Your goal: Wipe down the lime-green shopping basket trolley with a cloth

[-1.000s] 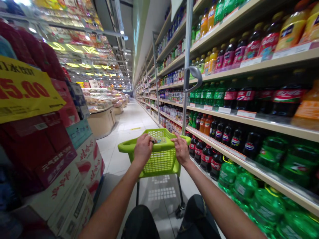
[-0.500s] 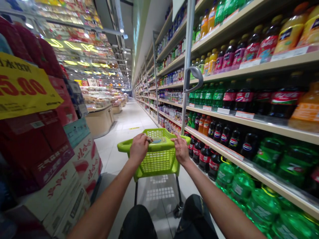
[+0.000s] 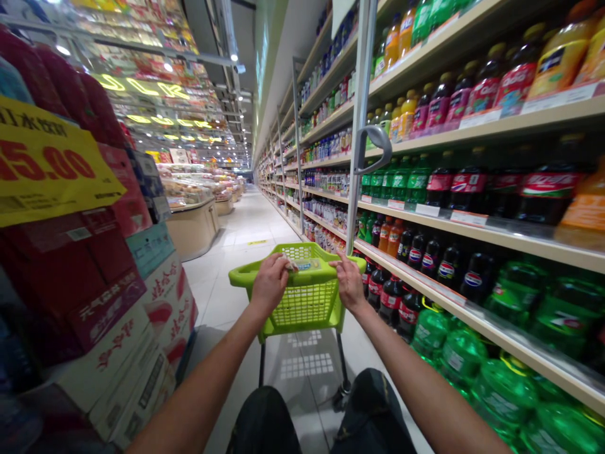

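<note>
A lime-green plastic shopping cart (image 3: 302, 309) with a lattice basket stands right in front of me. My left hand (image 3: 270, 282) is closed over the left part of its handle. By those fingers shows a small crumpled whitish thing (image 3: 287, 262), too small to name. My right hand (image 3: 350, 282) grips the handle's right end, its index finger stretched forward and upward. Between the hands, a clear panel with a label (image 3: 306, 265) sits on the handle. My palms and the undersides of my fingers are hidden.
Shelves of drink bottles (image 3: 454, 183) line the right side, with large green bottles (image 3: 503, 391) low down. A grey hook-shaped handle (image 3: 375, 148) juts from a shelf post. Stacked cartons (image 3: 108, 328) with a yellow price sign (image 3: 51, 164) crowd the left. Tiled aisle floor (image 3: 236, 236) runs ahead.
The view has turned very slightly left, so cart, hands and shelves sit a little farther right. More of the whitish thing by my left fingers shows. Both hands keep their hold.
</note>
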### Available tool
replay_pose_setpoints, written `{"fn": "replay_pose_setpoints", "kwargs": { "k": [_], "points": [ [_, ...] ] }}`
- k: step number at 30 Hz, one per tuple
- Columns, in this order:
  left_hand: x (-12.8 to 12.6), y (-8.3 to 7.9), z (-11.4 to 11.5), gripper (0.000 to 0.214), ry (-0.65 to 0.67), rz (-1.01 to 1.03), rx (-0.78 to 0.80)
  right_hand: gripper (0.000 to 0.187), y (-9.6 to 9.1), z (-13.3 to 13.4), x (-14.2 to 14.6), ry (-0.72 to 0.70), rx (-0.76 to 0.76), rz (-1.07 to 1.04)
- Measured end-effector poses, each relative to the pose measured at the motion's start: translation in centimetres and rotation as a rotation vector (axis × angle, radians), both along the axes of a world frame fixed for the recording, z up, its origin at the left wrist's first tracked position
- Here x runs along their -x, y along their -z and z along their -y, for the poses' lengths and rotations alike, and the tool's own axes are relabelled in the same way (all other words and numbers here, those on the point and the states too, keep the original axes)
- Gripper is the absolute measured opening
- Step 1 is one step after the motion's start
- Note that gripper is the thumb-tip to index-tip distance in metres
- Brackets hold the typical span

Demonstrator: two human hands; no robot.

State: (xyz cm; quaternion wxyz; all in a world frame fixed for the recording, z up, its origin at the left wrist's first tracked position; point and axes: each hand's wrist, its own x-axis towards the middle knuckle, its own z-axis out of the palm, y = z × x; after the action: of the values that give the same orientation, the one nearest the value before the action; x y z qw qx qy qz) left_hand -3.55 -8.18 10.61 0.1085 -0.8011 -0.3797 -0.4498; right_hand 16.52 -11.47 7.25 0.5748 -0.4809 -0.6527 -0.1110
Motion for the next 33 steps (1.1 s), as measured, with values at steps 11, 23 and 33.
{"fn": "replay_pose_setpoints", "kwargs": {
  "k": [11,23,33],
  "points": [
    [-2.7,0.7,1.1,0.021,0.059,-0.093,-0.080,0.040,0.2,-0.1,-0.6,-0.014,-0.013,0.043],
    [-5.0,0.1,1.8,0.019,0.150,-0.142,-0.046,0.041,0.1,0.1,-0.7,-0.004,0.011,0.042],
    [-0.2,0.0,0.3,0.019,-0.003,-0.019,0.020,0.041,0.2,-0.1,-0.3,0.025,-0.006,0.015]
  ]
}}
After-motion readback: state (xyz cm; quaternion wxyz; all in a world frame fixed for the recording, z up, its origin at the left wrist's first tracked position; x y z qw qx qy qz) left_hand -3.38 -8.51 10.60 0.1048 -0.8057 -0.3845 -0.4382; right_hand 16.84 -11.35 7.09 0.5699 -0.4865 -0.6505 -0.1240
